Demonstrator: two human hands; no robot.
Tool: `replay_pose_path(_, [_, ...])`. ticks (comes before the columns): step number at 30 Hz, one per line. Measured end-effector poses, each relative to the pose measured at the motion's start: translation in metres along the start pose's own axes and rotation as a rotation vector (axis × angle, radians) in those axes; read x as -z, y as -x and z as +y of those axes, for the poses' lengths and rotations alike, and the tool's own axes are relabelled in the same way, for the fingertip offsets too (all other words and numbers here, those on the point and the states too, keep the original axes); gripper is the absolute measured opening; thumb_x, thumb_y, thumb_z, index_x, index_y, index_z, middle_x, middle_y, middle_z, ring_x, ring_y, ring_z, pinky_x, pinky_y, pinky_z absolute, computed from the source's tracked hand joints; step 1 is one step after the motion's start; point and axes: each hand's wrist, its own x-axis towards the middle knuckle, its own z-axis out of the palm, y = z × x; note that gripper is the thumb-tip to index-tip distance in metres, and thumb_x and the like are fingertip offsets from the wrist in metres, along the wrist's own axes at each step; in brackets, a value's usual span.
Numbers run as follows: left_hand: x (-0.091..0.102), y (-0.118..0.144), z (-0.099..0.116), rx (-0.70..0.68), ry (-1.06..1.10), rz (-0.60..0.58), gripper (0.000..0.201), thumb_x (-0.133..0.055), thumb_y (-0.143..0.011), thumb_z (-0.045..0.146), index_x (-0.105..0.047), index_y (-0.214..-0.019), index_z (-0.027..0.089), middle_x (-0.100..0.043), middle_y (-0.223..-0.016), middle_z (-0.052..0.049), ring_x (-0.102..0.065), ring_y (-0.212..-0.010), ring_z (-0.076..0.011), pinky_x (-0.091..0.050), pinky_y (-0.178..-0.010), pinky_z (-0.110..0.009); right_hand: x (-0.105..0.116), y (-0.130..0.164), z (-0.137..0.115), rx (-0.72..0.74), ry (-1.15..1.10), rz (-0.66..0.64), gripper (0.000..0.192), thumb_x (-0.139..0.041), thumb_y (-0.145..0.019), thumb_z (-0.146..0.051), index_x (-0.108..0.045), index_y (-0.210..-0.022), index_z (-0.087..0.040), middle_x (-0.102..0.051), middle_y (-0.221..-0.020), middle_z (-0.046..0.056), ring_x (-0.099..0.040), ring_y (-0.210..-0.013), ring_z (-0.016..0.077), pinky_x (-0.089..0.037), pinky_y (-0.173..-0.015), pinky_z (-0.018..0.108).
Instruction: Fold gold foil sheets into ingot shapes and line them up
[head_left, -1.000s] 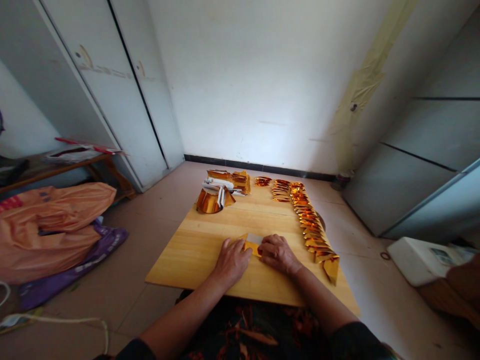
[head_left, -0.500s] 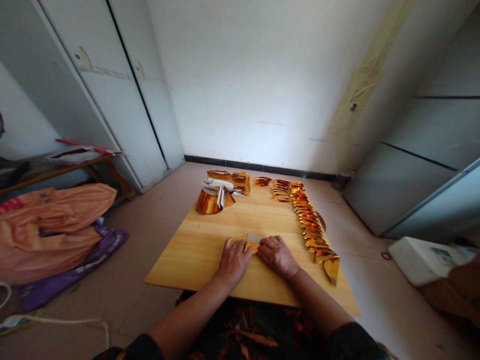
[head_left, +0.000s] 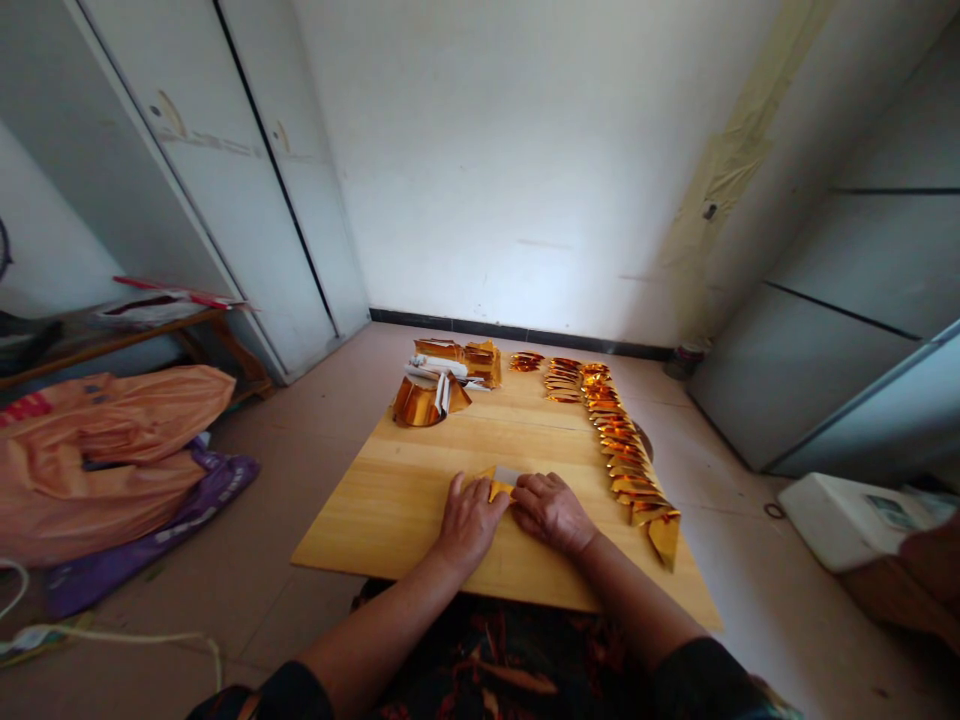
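Note:
A small sheet of gold foil paper (head_left: 502,483), partly folded with its white back showing, lies on the wooden board (head_left: 390,500) near the front edge. My left hand (head_left: 469,520) presses on its left side and my right hand (head_left: 551,512) presses on its right side, fingertips almost meeting over the paper. Most of the sheet is hidden under my fingers. A long row of folded gold pieces (head_left: 622,450) runs down the board's right side, just right of my right hand.
A stack of gold foil sheets (head_left: 427,397) and more folded gold pieces (head_left: 472,360) sit at the board's far end. Orange and purple bags (head_left: 105,460) lie on the floor at left. A white box (head_left: 840,520) is at right. Cabinets flank both sides.
Both hands have shifted slightly closer together over the foil sheet, covering more of it. Everything else on the board is unmoved.

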Motion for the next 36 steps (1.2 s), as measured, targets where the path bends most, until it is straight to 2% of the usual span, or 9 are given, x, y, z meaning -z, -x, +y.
replay_pose_path(3, [0.001, 0.0, -0.001, 0.001, 0.011, 0.008, 0.014, -0.05, -0.089, 0.018, -0.061, -0.095, 0.024, -0.065, -0.102, -0.005, -0.059, -0.099, -0.019, -0.035, -0.098, -0.046, -0.003, -0.007, -0.004, 0.017, 0.064, 0.043, 0.012, -0.051, -0.089, -0.024, -0.062, -0.085, -0.02, -0.063, -0.09, 0.006, -0.052, -0.077, 0.0149, -0.031, -0.07, 0.029])
replay_pose_path(8, [0.0, -0.001, -0.001, 0.029, 0.033, 0.01, 0.012, -0.051, -0.088, 0.018, -0.062, -0.092, 0.023, -0.066, -0.099, -0.005, -0.061, -0.094, -0.0191, -0.035, -0.096, -0.046, -0.011, -0.011, -0.006, 0.077, 0.091, 0.088, 0.021, -0.048, -0.091, -0.019, -0.058, -0.072, -0.019, -0.057, -0.07, 0.001, -0.047, -0.065, 0.0123, -0.028, -0.066, 0.029])
replay_pose_path(15, [-0.002, -0.001, -0.001, 0.041, 0.042, 0.022, 0.015, -0.05, -0.088, 0.016, -0.063, -0.091, 0.024, -0.066, -0.103, -0.004, -0.061, -0.091, -0.017, -0.032, -0.1, -0.047, -0.008, -0.004, -0.007, 0.035, 0.11, 0.071, 0.021, -0.047, -0.091, -0.019, -0.057, -0.073, -0.019, -0.057, -0.07, 0.001, -0.047, -0.062, 0.0119, -0.029, -0.058, 0.027])
replay_pose_path(25, [-0.002, -0.001, -0.001, 0.041, 0.04, 0.0, 0.016, -0.05, -0.088, 0.016, -0.062, -0.094, 0.025, -0.065, -0.102, -0.004, -0.061, -0.091, -0.0163, -0.032, -0.102, -0.048, -0.009, 0.004, -0.004, -0.045, 0.06, 0.104, 0.022, -0.045, -0.089, -0.015, -0.055, -0.071, -0.018, -0.055, -0.07, 0.001, -0.048, -0.063, 0.0115, -0.036, -0.06, 0.023])
replay_pose_path(28, [-0.002, 0.0, -0.002, 0.036, 0.046, 0.0, 0.018, -0.048, -0.089, 0.016, -0.062, -0.094, 0.024, -0.065, -0.102, -0.004, -0.06, -0.092, -0.0164, -0.031, -0.103, -0.049, -0.006, 0.003, -0.004, -0.056, 0.029, 0.076, 0.018, -0.046, -0.089, -0.015, -0.058, -0.076, -0.019, -0.058, -0.076, 0.004, -0.051, -0.069, 0.0132, -0.038, -0.064, 0.024])
replay_pose_path(32, [-0.002, 0.0, -0.002, 0.03, 0.066, 0.011, 0.019, -0.047, -0.089, 0.017, -0.063, -0.096, 0.025, -0.065, -0.102, -0.004, -0.06, -0.093, -0.017, -0.03, -0.103, -0.049, -0.004, -0.001, -0.001, -0.098, -0.012, 0.059, 0.016, -0.048, -0.087, -0.017, -0.062, -0.093, -0.02, -0.061, -0.099, 0.009, -0.053, -0.086, 0.0172, -0.041, -0.074, 0.027])
replay_pose_path(36, [-0.002, 0.0, -0.002, 0.045, 0.081, 0.027, 0.021, -0.047, -0.089, 0.016, -0.063, -0.098, 0.026, -0.065, -0.101, -0.004, -0.061, -0.093, -0.0173, -0.029, -0.103, -0.049, -0.006, -0.002, 0.004, -0.11, -0.018, 0.024, 0.013, -0.052, -0.086, -0.019, -0.064, -0.081, -0.02, -0.061, -0.105, 0.008, -0.052, -0.088, 0.0176, -0.039, -0.075, 0.029])
